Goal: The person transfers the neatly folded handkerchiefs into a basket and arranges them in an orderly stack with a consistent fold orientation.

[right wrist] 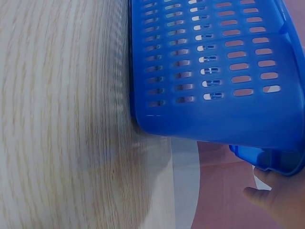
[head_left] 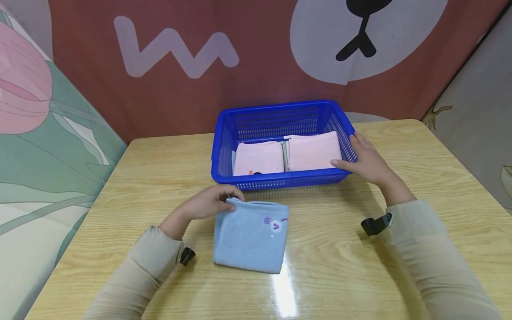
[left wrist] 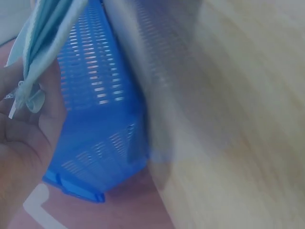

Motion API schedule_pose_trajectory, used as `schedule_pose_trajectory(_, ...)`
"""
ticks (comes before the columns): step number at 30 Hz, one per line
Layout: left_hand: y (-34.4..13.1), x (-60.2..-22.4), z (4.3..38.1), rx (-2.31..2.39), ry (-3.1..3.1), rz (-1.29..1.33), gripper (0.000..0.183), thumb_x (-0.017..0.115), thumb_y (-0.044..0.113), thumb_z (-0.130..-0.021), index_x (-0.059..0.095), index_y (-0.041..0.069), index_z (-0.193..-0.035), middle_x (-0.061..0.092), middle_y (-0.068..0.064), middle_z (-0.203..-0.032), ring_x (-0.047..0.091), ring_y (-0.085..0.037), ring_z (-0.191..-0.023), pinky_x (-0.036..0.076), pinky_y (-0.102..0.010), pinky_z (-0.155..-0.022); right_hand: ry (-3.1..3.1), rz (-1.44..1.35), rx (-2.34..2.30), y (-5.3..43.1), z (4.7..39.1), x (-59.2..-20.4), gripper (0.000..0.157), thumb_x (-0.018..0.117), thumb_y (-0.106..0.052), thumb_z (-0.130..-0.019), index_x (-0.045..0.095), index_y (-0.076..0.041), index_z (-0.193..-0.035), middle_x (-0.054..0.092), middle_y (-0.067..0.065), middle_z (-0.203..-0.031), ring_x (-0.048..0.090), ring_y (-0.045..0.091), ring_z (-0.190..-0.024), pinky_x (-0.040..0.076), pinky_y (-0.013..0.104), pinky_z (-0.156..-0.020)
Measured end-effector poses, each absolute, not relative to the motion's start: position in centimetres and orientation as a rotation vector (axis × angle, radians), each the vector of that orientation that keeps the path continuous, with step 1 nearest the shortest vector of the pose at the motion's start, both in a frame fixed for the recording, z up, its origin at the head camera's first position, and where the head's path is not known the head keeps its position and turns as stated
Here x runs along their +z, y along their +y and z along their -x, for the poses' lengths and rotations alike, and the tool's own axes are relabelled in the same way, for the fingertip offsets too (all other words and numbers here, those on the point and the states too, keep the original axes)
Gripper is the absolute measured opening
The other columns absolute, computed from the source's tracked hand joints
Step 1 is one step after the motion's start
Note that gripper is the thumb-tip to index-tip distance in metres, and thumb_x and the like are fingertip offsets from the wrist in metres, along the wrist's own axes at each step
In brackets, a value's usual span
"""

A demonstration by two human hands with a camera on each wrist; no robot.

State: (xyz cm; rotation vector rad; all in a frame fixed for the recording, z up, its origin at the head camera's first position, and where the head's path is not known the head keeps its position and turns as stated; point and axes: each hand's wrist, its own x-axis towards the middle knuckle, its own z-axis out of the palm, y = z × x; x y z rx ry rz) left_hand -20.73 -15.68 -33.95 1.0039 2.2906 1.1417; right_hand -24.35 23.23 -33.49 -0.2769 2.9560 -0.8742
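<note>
A folded light-blue towel (head_left: 252,238) with a small embroidered face hangs from my left hand (head_left: 210,202), in front of the basket. The left thumb and fingers pinch its top left corner. In the left wrist view, gathered towel edges (left wrist: 45,47) show between the fingers. My right hand (head_left: 368,162) grips the right front corner of the blue plastic basket (head_left: 280,180), thumb over the front rim and fingers along the right side. Inside the basket lie a folded pink towel (head_left: 260,155) on the left and another pink towel (head_left: 314,151) on the right.
The basket stands at the back of a wood-grain table (head_left: 172,169), close to a reddish-brown cloth backdrop (head_left: 172,102). A floral cloth (head_left: 52,178) hangs at the left. Each wrist carries a small black camera.
</note>
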Motion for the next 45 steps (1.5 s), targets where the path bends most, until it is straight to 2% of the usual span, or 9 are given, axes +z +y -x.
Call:
schedule_pose_trajectory(8, -15.5, -32.8, 20.4, 1.147, 2.289, -1.027, 0.020, 0.055, -0.003, -0.081, 0.059, 0.006, -0.098, 0.057, -0.003, -0.095, 0.046, -0.014, -0.074, 0.041, -0.027, -0.063, 2.960, 0.281, -0.869, 23.2, 24.3, -33.5, 0.097, 0.053, -0.052, -0.078, -0.002, 0.003, -0.136, -0.010, 0.018, -0.141, -0.012, 0.031, -0.127, 0.003, 0.057, -0.094)
schedule_pose_trajectory(15, -15.4, -32.1, 20.1, 1.173, 2.280, -1.016, 0.020, 0.054, -0.004, -0.082, 0.059, 0.006, -0.098, 0.057, -0.004, -0.099, 0.048, -0.014, -0.080, 0.042, -0.028, -0.066, 2.957, 0.291, -0.872, 23.3, 24.4, -33.5, 0.097, 0.053, -0.052, -0.078, -0.003, 0.003, -0.136, -0.010, 0.018, -0.141, -0.012, 0.030, -0.127, 0.003, 0.057, -0.095)
schedule_pose_trajectory(22, -15.2, -31.2, 19.8, 1.184, 2.276, -1.038, 0.019, 0.053, -0.004, -0.082, 0.059, 0.005, -0.098, 0.058, -0.004, -0.096, 0.048, -0.014, -0.074, 0.042, -0.026, -0.062, 2.954, 0.304, -0.869, 23.4, 24.3, -33.5, 0.096, 0.052, -0.051, -0.078, -0.002, 0.004, -0.135, -0.010, 0.019, -0.141, -0.013, 0.030, -0.127, 0.002, 0.056, -0.096)
schedule_pose_trajectory(45, -14.8, -28.7, 20.3, 1.305, 2.278, -1.102, 0.020, 0.053, -0.007, -0.081, 0.059, 0.000, -0.098, 0.058, -0.006, -0.094, 0.049, -0.017, -0.077, 0.043, -0.027, -0.063, 2.959, 0.309, -0.873, 23.3, 24.3, -33.4, 0.095, 0.052, -0.050, -0.079, -0.002, 0.004, -0.135, -0.010, 0.018, -0.141, -0.012, 0.030, -0.127, 0.001, 0.056, -0.096)
